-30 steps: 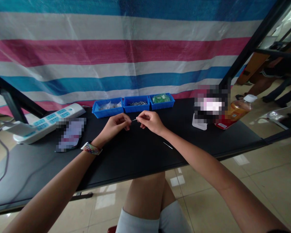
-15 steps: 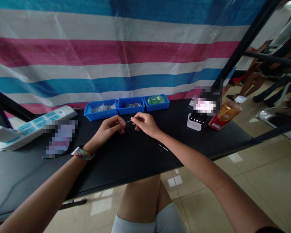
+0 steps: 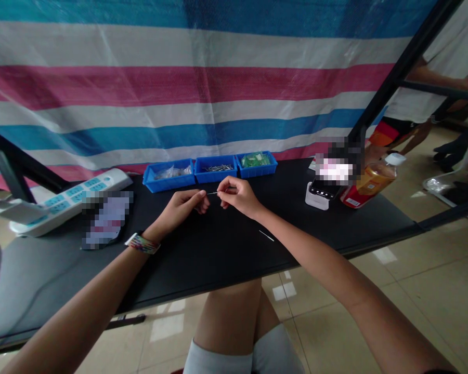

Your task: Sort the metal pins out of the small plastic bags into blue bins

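Over the black table, a thin metal rod (image 3: 212, 194) spans the small gap between my two hands. My left hand (image 3: 185, 202) pinches its left end with thumb and fingers; a patterned band is on that wrist. On the other end, my right hand (image 3: 237, 196) is closed in a pinch, and its fingertips hide that tip. Just behind the hands is a blue tray of thin metal pieces (image 3: 217, 169). To its left is a blue tray with clear plastic bags (image 3: 171, 173); to its right, a blue tray with green packets (image 3: 255, 161).
A thin white stick (image 3: 267, 236) lies near my right forearm. At left are a power strip (image 3: 72, 200) and a blurred phone-like object (image 3: 107, 221). A phone on a white stand (image 3: 317, 197) and a drink bottle (image 3: 370, 182) stand at right. People are beyond.
The view has shifted a little, so the table's things appear farther right. My left thumb now lies straighter along the fingers. Both hands still hold the rod.
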`<state>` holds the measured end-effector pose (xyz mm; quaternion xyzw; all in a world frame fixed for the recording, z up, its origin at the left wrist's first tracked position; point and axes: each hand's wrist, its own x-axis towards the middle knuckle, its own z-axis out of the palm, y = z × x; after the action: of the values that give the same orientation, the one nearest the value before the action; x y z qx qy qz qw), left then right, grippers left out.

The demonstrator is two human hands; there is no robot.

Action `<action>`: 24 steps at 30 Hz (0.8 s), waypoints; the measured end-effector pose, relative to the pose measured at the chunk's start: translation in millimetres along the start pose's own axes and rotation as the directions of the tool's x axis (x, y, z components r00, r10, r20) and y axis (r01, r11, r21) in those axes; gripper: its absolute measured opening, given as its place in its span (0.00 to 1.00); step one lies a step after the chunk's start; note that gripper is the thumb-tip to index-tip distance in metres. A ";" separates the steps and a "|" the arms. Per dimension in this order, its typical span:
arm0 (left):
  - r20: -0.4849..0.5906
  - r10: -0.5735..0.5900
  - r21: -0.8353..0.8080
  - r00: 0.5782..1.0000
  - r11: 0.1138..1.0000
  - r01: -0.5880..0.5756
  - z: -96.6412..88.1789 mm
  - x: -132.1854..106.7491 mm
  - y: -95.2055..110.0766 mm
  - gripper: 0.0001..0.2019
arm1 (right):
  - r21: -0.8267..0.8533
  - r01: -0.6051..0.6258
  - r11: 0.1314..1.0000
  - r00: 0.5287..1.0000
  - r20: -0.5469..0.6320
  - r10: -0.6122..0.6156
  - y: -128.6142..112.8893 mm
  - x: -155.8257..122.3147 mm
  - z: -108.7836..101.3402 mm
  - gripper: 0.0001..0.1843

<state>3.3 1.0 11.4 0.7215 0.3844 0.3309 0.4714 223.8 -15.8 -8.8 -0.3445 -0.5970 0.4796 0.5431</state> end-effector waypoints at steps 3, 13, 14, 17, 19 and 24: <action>0.021 -0.021 -0.014 1.000 1.000 0.021 1.1 0.6 -1.0 0.33 | -0.048 0.014 0.999 0.998 -0.066 -0.017 3.2 9.6 -5.4 0.12; 0.048 -0.029 0.004 0.998 1.000 0.029 1.3 1.2 1.3 0.27 | -0.379 0.038 0.925 0.958 -0.249 -0.141 18.3 39.8 -38.8 0.18; 0.055 -0.027 0.011 0.998 1.000 0.027 1.0 1.2 1.1 0.26 | -0.433 0.056 0.900 0.956 -0.236 -0.173 17.7 38.2 -41.4 0.17; 0.089 -0.017 0.037 0.996 0.999 0.013 -0.5 0.4 -0.5 0.24 | -0.525 0.093 0.846 0.960 -0.179 -0.216 15.7 33.4 -44.0 0.11; 0.112 0.012 0.080 0.994 0.997 -0.021 0.1 -1.5 -0.4 0.22 | -0.544 0.119 0.830 0.964 -0.137 -0.227 16.0 31.6 -41.4 0.08; 0.346 0.260 0.361 0.901 0.850 -0.384 28.4 -11.7 10.8 0.17 | -0.551 0.154 0.820 0.960 -0.114 -0.257 23.0 31.5 -30.5 0.08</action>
<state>24.1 -24.1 10.6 0.9003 0.2470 0.2079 0.2919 245.7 26.6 -22.0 -0.4584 -0.6883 0.1981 0.5262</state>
